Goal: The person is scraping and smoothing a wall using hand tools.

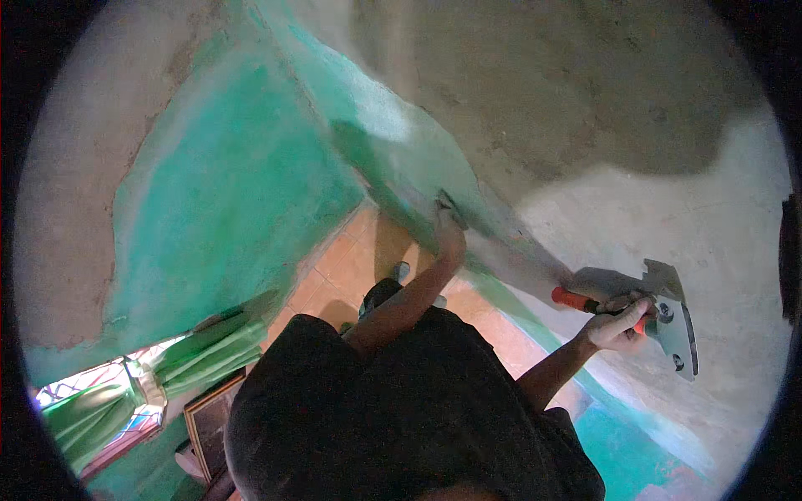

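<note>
In the curled right grip [620, 325] sits a scraper [675, 336], edge near roomy grey wall [735, 242]; left grip [452, 225]'s hold I cannot tell.

A loose black top [418, 392] covers the torso, broadest toward 6 o'clock, plain and matte, its cloth falling in soft, shallow folds. Its sleeves are wide and short: the left sleeve [296, 346] shows around 8 o'clock, the right sleeve [572, 438] around 5 o'clock, its edge hanging slack. Both forearms are bare below the sleeves, slim and tapering toward the wrists, and the hands [620, 327] are bare too. Close to the clock's centre, dark legwear [382, 292] shows beside pale greyish footwear [402, 271], too small to make out in detail.
</note>
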The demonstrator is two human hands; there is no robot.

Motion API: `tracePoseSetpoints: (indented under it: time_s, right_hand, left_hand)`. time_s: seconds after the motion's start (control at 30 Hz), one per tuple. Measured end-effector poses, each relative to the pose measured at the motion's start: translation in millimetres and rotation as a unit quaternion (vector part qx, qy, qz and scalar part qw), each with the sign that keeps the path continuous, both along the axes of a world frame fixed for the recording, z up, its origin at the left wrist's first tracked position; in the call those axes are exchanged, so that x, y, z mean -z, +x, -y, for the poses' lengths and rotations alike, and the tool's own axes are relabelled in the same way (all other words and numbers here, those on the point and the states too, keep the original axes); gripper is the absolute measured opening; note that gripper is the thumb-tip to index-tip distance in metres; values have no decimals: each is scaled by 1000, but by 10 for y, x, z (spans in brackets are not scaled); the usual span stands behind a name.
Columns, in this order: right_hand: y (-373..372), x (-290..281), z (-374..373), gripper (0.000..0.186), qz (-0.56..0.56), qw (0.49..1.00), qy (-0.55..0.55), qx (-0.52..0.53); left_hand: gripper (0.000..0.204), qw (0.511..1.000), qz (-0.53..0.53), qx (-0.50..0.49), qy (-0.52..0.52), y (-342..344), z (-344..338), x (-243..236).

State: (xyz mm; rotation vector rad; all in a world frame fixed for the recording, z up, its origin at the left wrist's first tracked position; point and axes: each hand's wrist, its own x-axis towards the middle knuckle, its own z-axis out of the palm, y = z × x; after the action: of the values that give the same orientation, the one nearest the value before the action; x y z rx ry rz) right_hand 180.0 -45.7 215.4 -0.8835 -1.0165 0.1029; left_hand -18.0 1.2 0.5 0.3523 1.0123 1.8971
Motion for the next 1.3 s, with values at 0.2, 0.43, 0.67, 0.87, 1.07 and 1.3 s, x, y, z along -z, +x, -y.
tracePoseSetpoints:
  time_s: [0.2, 0.43, 0.67, 0.87, 1.07, 1.3]
  right_hand:
    - [3, 12, -69, 19, 4, 998, 47, 29]
    - [33, 45, -12, 19, 18, 998, 35, 46]
    - [-53, -59, -22, 21, 40, 997, 37, 50]
    - [71, 124, -97, 25, 13, 995, 43, 86]
    - [122, 92, 1, 23, 9, 1000, 4, -27]
    - [31, 72, -51, 21, 9, 1000, 20, 10]
  left_hand:
    - [25, 998, 22, -38, -34, 4, -35, 318]
    - [36, 984, 107, -37, -140, 91, 21, 132]
    - [34, 990, 30, -49, -126, 88, 14, 61]
    - [32, 995, -1, 33, -93, 31, 103, -173]
    - [43, 977, 82, 42, -194, 134, 36, -15]
    - [39, 958, -164, 29, -233, -11, -125, 622]
